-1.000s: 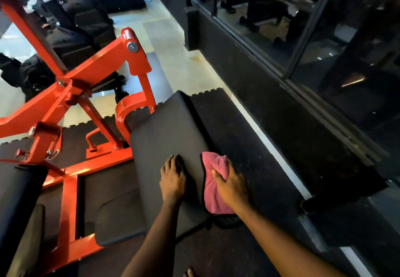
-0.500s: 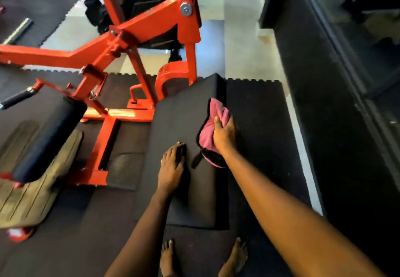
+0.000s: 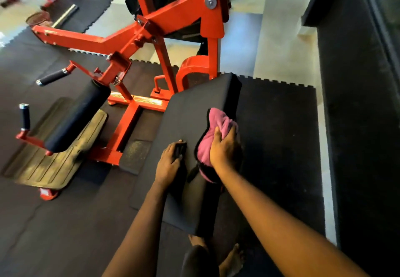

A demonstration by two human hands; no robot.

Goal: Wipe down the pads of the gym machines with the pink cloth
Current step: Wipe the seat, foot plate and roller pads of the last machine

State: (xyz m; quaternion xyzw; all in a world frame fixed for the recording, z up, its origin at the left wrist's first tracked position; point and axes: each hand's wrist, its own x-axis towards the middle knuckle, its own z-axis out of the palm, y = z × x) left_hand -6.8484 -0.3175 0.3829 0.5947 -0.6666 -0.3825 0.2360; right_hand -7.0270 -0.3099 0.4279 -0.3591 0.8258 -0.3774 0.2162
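A long black seat pad (image 3: 190, 112) of a red machine lies in front of me, sloping away. My right hand (image 3: 223, 149) grips the pink cloth (image 3: 218, 121) and presses it over the pad's right edge, about halfway along. The cloth drapes partly onto the top face and partly down the side. On the pad's top, just left of the cloth, my left hand (image 3: 167, 164) rests flat with its fingers straight. A small dark patch shows at its fingertips; I cannot tell what it is.
The red steel frame (image 3: 173, 21) rises beyond the pad. A black roller pad (image 3: 80, 112), two black handles (image 3: 53, 76) and a ribbed footplate (image 3: 54, 160) sit to the left. A dark wall (image 3: 357, 125) runs along the right. My bare feet (image 3: 231, 259) stand at the pad's near end.
My right hand has slid the cloth farther along the pad's right edge, away from me. The left hand stays planted on the pad. My view has tipped down and left.
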